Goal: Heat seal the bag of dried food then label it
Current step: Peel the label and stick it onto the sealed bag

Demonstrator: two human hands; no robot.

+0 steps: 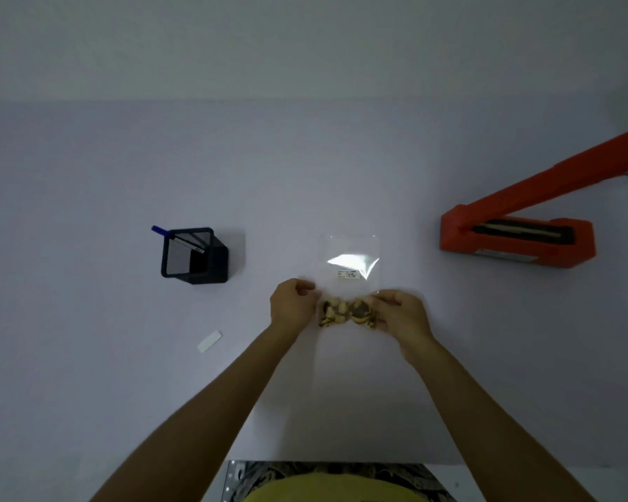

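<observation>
Bag (350, 255) of dried food lies flat mid-worktop (87, 375), clear, with the food (347, 313) bunched at the end nearest you and the empty end pointing away. Label (348, 274) already shows on the film, small, with marks too blurred to read. Your left hand (292, 302) is curled, fingers pinching the bag's left edge just beside the food. Your right hand (403, 313) is curled too, gripping the bag at its right edge against the food. Held that way from both sides, probably to keep the film flat and steady, or to square the bag up.

Heat sealer (515, 233), orange, sits well to your right with its arm raised, so the sealing bar is exposed; nothing lies in it. Can't tell from the glare whether the far end of the bag is sealed. Pen holder (193, 257), black mesh, stands well to your left with a blue-capped pen (178, 239) leaning in it, within reach for writing. White strip (210, 341) lies loose near your left forearm, possibly label backing. With the label on, the task looks near its end.
</observation>
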